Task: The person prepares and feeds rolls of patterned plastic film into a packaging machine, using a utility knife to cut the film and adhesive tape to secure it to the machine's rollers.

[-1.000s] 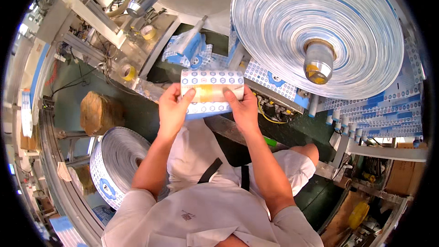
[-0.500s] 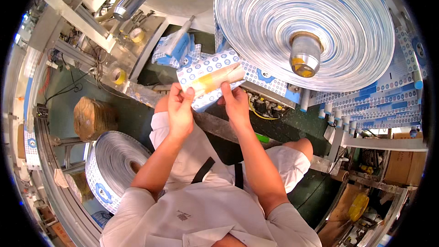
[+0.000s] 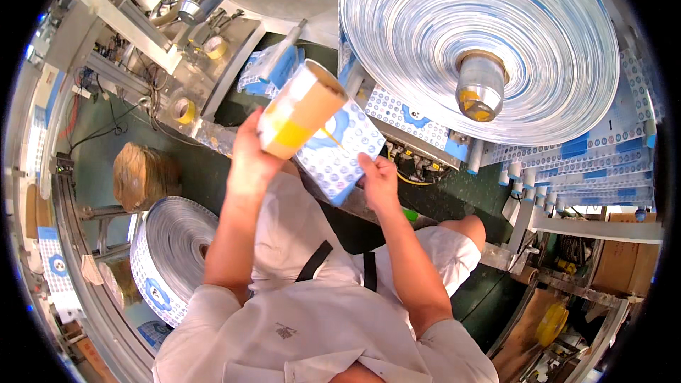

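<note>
My left hand (image 3: 252,156) is closed round a short cardboard core (image 3: 305,99), which is tilted with its hollow end upward. Yellow tape (image 3: 291,135) runs across the core's side. From the core hangs a loose piece of printed film (image 3: 340,159), white with blue marks. At the film's right edge, my right hand (image 3: 379,181) pinches it between thumb and fingers. Beyond both hands, to the right, stands a large roll of the same film (image 3: 404,50) on a metal shaft (image 3: 479,92).
A second film roll (image 3: 170,248) stands at the left, near a brown wrapped cylinder (image 3: 142,177). Two tape rolls (image 3: 183,110) lie on the machine frame. Crumpled film (image 3: 259,74) rests beyond my left hand. Film threads over guide rollers (image 3: 532,184) at the right.
The core has swung from lying flat to tilted end-up in my left hand. The film has come unwrapped and spreads out toward my right hand, which has moved slightly right and nearer.
</note>
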Motion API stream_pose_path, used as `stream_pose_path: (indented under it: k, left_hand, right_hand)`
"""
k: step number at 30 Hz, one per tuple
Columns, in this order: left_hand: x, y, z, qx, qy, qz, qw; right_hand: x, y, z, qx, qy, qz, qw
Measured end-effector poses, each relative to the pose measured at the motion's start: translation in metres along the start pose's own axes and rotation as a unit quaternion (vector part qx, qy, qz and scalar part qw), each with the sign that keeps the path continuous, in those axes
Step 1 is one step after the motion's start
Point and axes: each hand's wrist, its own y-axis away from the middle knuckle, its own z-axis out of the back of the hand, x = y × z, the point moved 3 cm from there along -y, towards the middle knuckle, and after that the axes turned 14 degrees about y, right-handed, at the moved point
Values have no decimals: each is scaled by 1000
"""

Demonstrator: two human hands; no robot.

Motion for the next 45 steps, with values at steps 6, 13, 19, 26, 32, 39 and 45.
stream_pose_path:
  k: [6, 13, 19, 26, 32, 39, 45]
  left_hand:
    - [-5, 34, 2, 73, -469, 32, 880]
    - [-27, 57, 4, 0, -632, 30, 775]
    - [-14, 47, 54, 134, -523, 119, 833]
    - [49, 15, 75, -1, -376, 71, 924]
    - [-10, -32, 38, -33, -124, 31, 991]
    - [-138, 13, 35, 142, -488, 187, 841]
    - [-200, 8, 37, -61, -325, -100, 938]
  right_hand:
    - [16, -41, 35, -108, 209, 91, 968]
    - [100, -29, 17, -107, -131, 158, 973]
    - [114, 20, 5, 136, -454, 33, 880]
    - [90, 90, -26, 209, -347, -113, 907]
    - [23, 100, 112, 272, -163, 72, 946]
    - [120, 26, 178, -357, -93, 113, 922]
    - [86, 17, 164, -475, 169, 228, 833]
